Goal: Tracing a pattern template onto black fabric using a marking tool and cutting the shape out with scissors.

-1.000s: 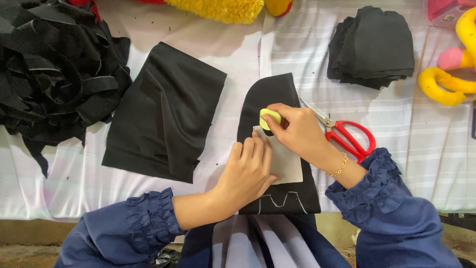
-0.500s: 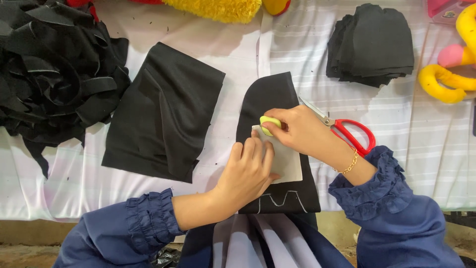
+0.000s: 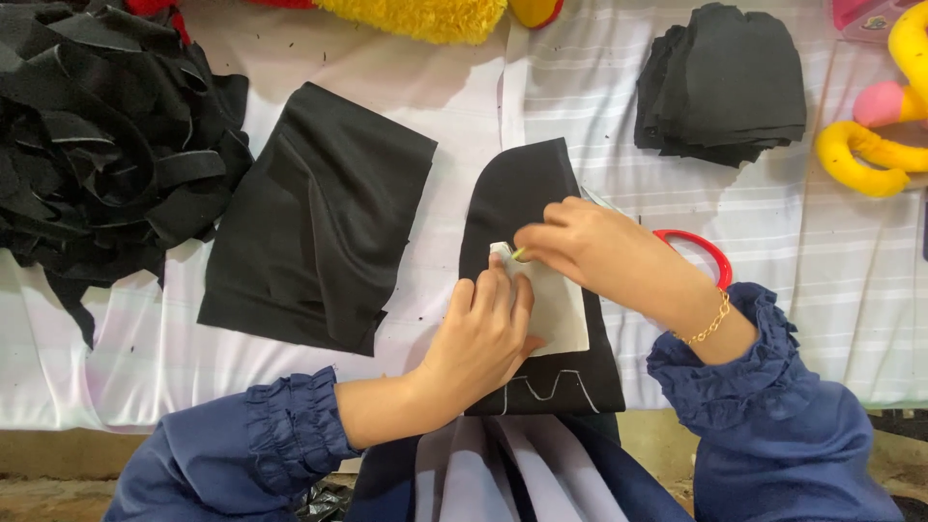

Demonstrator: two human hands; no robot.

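A curved piece of black fabric [image 3: 527, 193] lies on the white striped table cloth in front of me, with chalk lines drawn near its lower edge. A white paper pattern [image 3: 561, 309] rests on it. My left hand [image 3: 483, 333] presses flat on the pattern's left side. My right hand [image 3: 580, 246] pinches a small yellow chalk piece [image 3: 519, 254] at the pattern's top left corner, touching the fabric.
A folded black fabric sheet [image 3: 319, 222] lies to the left. A heap of black scraps [image 3: 97, 145] fills the far left. A stack of cut black pieces [image 3: 725, 82] sits at the back right. Red-handled scissors [image 3: 701, 253] lie behind my right wrist. Yellow and pink toys [image 3: 875, 135] are at the right edge.
My right hand has slid the yellow chalk down and left along the pattern's top edge to its corner. My left hand has stayed pressed on the pattern.
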